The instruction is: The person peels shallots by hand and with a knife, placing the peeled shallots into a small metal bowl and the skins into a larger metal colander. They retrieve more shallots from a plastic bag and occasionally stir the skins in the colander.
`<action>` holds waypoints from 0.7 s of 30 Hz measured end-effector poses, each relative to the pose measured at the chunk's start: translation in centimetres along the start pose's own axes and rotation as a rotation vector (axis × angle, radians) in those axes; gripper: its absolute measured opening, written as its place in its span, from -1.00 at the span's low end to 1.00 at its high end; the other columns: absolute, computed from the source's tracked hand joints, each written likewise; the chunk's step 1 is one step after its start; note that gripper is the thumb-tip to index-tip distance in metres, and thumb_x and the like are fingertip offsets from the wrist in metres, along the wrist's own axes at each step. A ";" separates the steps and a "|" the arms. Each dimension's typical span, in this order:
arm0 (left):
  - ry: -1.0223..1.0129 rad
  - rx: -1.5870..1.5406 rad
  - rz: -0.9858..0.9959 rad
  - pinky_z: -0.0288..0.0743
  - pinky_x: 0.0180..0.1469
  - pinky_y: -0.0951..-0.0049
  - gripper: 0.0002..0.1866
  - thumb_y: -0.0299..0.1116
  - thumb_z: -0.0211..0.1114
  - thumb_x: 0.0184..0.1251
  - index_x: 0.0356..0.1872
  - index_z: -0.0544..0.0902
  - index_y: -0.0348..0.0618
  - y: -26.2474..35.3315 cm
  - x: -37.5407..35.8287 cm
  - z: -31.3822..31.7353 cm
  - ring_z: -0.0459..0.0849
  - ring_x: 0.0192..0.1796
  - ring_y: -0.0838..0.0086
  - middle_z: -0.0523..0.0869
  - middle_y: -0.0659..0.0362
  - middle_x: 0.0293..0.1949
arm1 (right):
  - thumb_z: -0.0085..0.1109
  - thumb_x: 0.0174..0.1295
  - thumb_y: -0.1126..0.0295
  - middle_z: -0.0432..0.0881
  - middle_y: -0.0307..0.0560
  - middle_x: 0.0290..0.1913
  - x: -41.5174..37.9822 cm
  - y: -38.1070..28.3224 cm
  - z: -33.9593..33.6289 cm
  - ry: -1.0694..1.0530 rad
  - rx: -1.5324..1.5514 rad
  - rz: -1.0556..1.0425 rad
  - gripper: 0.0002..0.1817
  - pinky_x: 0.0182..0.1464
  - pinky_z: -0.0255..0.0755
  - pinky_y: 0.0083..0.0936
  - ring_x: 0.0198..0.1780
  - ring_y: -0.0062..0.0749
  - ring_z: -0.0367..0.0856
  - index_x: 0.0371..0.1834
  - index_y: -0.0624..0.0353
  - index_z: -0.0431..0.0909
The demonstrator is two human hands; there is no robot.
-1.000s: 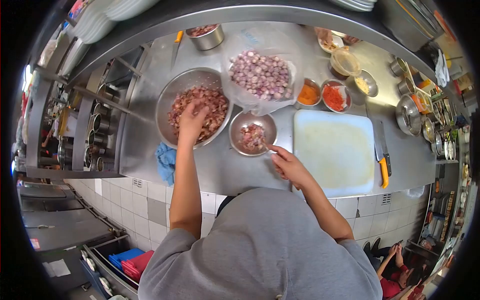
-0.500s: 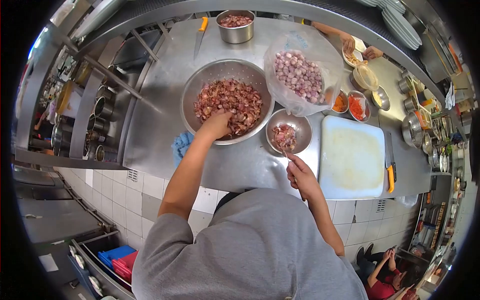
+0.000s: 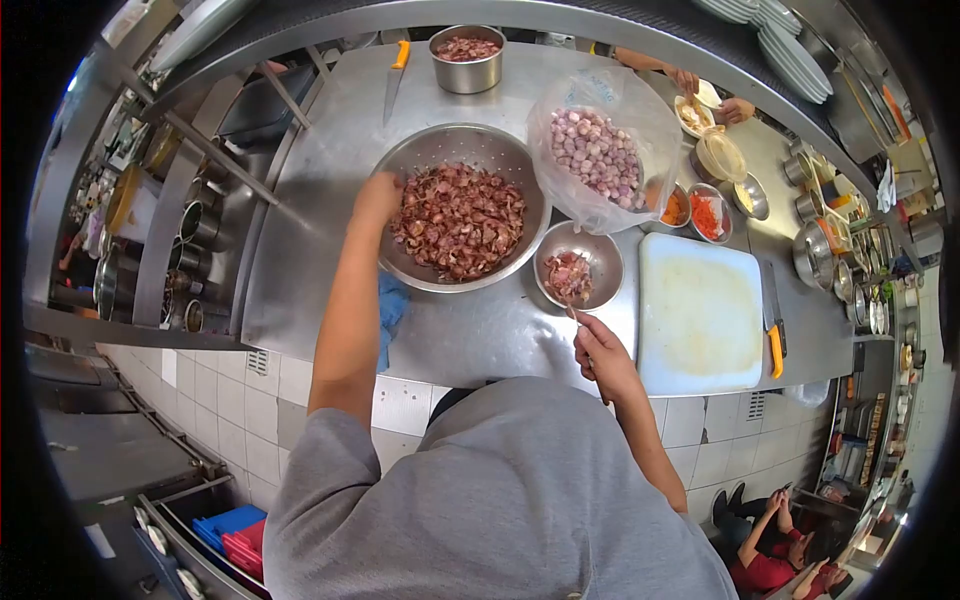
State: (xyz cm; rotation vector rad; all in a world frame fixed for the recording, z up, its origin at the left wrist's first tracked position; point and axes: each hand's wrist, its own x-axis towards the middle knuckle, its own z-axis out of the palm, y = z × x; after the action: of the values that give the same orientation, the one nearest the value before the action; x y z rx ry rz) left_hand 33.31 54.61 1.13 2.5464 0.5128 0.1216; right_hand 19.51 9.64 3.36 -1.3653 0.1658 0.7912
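Observation:
My left hand (image 3: 378,200) is at the left rim of a large metal colander (image 3: 537,215), its fingers curled over the edge. Reddish-brown shallots with dry skins (image 3: 460,222) fill the colander. Pinched in my right hand (image 3: 605,355) is a thin slender tool, mostly hidden by the fingers; its tip points at the small metal bowl (image 3: 606,262). That bowl holds pinkish skins and scraps (image 3: 567,276). A blue cloth (image 3: 392,308) lies against the colander's near left side. Behind the small bowl stands a clear plastic bag (image 3: 655,125) with peeled shallots (image 3: 597,155).
Right of the small bowl lies a white cutting board (image 3: 700,315), with an orange-handled knife (image 3: 776,350) beside it. Another knife (image 3: 396,75) and a metal pot (image 3: 467,72) stand farther back. A co-worker's hands (image 3: 735,110) work across the table near bowls of orange shreds (image 3: 708,215).
My left hand has left the shallots and moved to the colander's left rim. The colander sits slightly farther right, and the blue cloth has shifted right. My right hand has hardly moved.

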 end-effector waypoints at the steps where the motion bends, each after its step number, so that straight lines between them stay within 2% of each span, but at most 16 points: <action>1: -0.055 0.111 0.005 0.54 0.05 0.11 -0.73 -0.35 0.22 0.20 -0.11 0.71 -0.17 0.3 -0.4 0.6 0.69 0.00 0.01 0.71 -0.16 -0.13 | -0.04 0.49 0.26 0.32 -0.40 -0.43 0.1 -0.1 0.2 0.014 0.004 -0.006 -0.57 -0.57 0.06 -0.76 -0.51 -0.75 0.20 0.37 0.09 0.35; 2: -0.114 0.221 0.021 0.53 0.06 0.09 -0.73 -0.31 0.23 0.21 -0.11 0.71 -0.17 1.0 -0.7 1.4 0.68 0.01 -0.01 0.71 -0.18 -0.12 | -0.04 0.49 0.24 0.31 -0.41 -0.43 0.1 -0.3 0.4 -0.012 -0.037 0.003 -0.57 -0.57 0.05 -0.77 -0.51 -0.76 0.18 0.37 0.07 0.35; 4: -0.046 0.122 0.144 0.50 0.10 0.05 -0.55 -0.08 0.26 0.29 0.07 0.65 -0.16 -1.9 1.4 5.8 0.63 0.04 -0.11 0.69 -0.16 -0.03 | -0.03 0.48 0.22 0.28 -0.45 -0.44 0.0 -0.4 0.2 -0.047 -0.118 -0.030 -0.57 -0.56 0.04 -0.77 -0.51 -0.77 0.14 0.37 0.03 0.36; 5: -0.051 0.166 0.082 0.49 0.13 0.09 -0.51 0.01 0.20 0.33 0.11 0.62 -0.14 -0.8 0.5 6.0 0.63 0.10 -0.06 0.68 -0.16 0.01 | -0.02 0.47 0.21 0.27 -0.47 -0.45 0.2 -0.1 -0.1 -0.056 -0.160 -0.069 -0.57 -0.55 0.04 -0.77 -0.52 -0.78 0.12 0.37 -0.01 0.37; 6: -0.071 0.141 0.131 0.48 0.14 0.11 -0.46 0.05 0.20 0.33 0.15 0.58 -0.14 -0.4 0.2 6.0 0.63 0.13 -0.02 0.67 -0.15 0.05 | 0.01 0.45 0.16 0.35 -0.43 -0.40 0.1 -0.2 -0.4 -0.042 -0.205 -0.063 -0.56 -0.52 0.12 -0.73 -0.48 -0.75 0.20 0.35 -0.03 0.39; 7: -0.069 0.107 0.075 0.47 0.16 0.13 -0.45 0.02 0.24 0.31 0.18 0.56 -0.16 0.3 -0.3 5.7 0.62 0.16 -0.01 0.66 -0.15 0.07 | 0.05 0.43 0.10 0.43 -0.40 -0.35 -0.1 -0.3 -0.6 -0.019 -0.243 -0.055 -0.54 -0.50 0.20 -0.70 -0.45 -0.73 0.28 0.34 -0.05 0.41; 9: -0.102 0.090 0.165 0.43 0.21 0.17 -0.43 -0.11 0.30 0.28 0.24 0.51 -0.22 -1.6 0.8 6.2 0.59 0.20 -0.03 0.65 -0.18 0.10 | 0.04 0.44 0.07 0.52 -0.33 -0.24 0.6 1.0 -1.6 -0.065 -0.244 -0.112 -0.54 -0.46 0.28 -0.69 -0.43 -0.71 0.32 0.33 -0.05 0.42; 10: -0.122 0.160 0.248 0.46 0.15 0.06 -0.49 -0.04 0.15 0.36 0.22 0.54 -0.11 -0.3 -0.3 5.0 0.60 0.14 -0.09 0.65 -0.16 0.08 | 0.04 0.44 0.08 0.54 -0.31 -0.22 0.3 1.1 -1.7 -0.039 -0.225 -0.148 -0.54 -0.43 0.32 -0.66 -0.40 -0.69 0.35 0.33 -0.03 0.42; 11: -0.123 0.108 0.306 0.48 0.13 0.06 -0.50 -0.10 0.18 0.35 0.21 0.53 -0.17 -0.3 -0.3 4.8 0.61 0.12 -0.10 0.66 -0.19 0.05 | 0.05 0.44 0.08 0.56 -0.29 -0.20 0.2 1.4 -1.5 -0.018 -0.209 -0.184 -0.54 -0.39 0.36 -0.64 -0.37 -0.68 0.38 0.33 -0.02 0.42; 13: -0.170 -0.021 0.369 0.45 0.18 0.11 -0.52 -0.25 0.23 0.30 0.19 0.52 -0.27 -5.1 3.1 6.9 0.58 0.16 -0.11 0.63 -0.24 0.07 | 0.04 0.46 0.18 0.56 -0.28 -0.26 3.2 5.9 -2.3 0.063 -0.285 -0.596 -0.59 -0.38 0.40 -0.59 -0.37 -0.64 0.42 0.30 0.06 0.44; 14: -0.246 0.073 0.332 0.43 0.21 0.14 -0.49 -0.29 0.25 0.26 0.22 0.50 -0.26 -3.8 2.8 6.5 0.55 0.19 -0.10 0.60 -0.25 0.11 | 0.05 0.46 0.16 0.58 -0.26 -0.20 2.9 5.8 -2.8 0.040 -0.262 -0.503 -0.58 -0.31 0.43 -0.58 -0.34 -0.61 0.45 0.29 0.07 0.45; 15: -0.230 0.070 0.399 0.41 0.23 0.18 -0.45 -0.35 0.26 0.22 0.27 0.46 -0.27 -2.0 1.1 5.4 0.55 0.21 -0.07 0.59 -0.23 0.14 | 0.05 0.45 0.13 0.60 -0.23 -0.14 2.0 5.5 -3.1 0.009 -0.229 -0.406 -0.57 -0.24 0.45 -0.56 -0.30 -0.58 0.47 0.28 0.08 0.46; 16: -0.249 0.030 0.467 0.38 0.27 0.23 -0.41 -0.41 0.27 0.19 0.30 0.42 -0.27 -3.8 1.9 6.3 0.56 0.22 -0.02 0.58 -0.19 0.17 | 0.05 0.45 0.13 0.60 -0.23 -0.14 0.2 4.5 -3.1 0.077 -0.219 -0.415 -0.57 -0.24 0.45 -0.56 -0.30 -0.58 0.47 0.28 0.08 0.46; 19: -0.378 -0.152 0.400 0.38 0.27 0.31 -0.37 -0.51 0.29 0.08 0.28 0.43 -0.32 -4.5 4.0 7.3 0.57 0.21 0.18 0.60 -0.10 0.18 | 0.05 0.45 0.08 0.58 -0.25 -0.22 -3.3 3.2 -3.4 0.148 -0.146 -0.317 -0.56 -0.22 0.42 -0.57 -0.31 -0.60 0.45 0.27 0.06 0.47; 20: -0.379 -0.030 0.505 0.41 0.23 0.33 -0.40 -0.54 0.27 0.08 0.25 0.46 -0.32 -5.3 5.1 7.6 0.60 0.15 0.17 0.63 -0.09 0.13 | 0.06 0.44 0.08 0.50 -0.30 -0.33 -2.8 4.2 -3.6 0.156 -0.111 -0.305 -0.57 -0.39 0.31 -0.59 -0.43 -0.64 0.37 0.26 0.04 0.47; 21: -0.362 0.013 0.492 0.43 0.19 0.33 -0.43 -0.53 0.25 0.10 0.23 0.46 -0.34 -5.1 5.1 7.8 0.62 0.09 0.15 0.64 -0.08 0.08 | 0.06 0.44 0.07 0.42 -0.35 -0.45 -2.4 5.0 -3.8 0.151 -0.076 -0.292 -0.57 -0.55 0.20 -0.62 -0.55 -0.68 0.29 0.26 0.01 0.47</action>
State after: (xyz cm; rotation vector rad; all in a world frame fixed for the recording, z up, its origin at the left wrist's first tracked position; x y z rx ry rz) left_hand 37.76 56.81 -8.26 2.5730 -0.2553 -0.1660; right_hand 16.04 5.20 -0.32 -1.4813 0.0518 0.4545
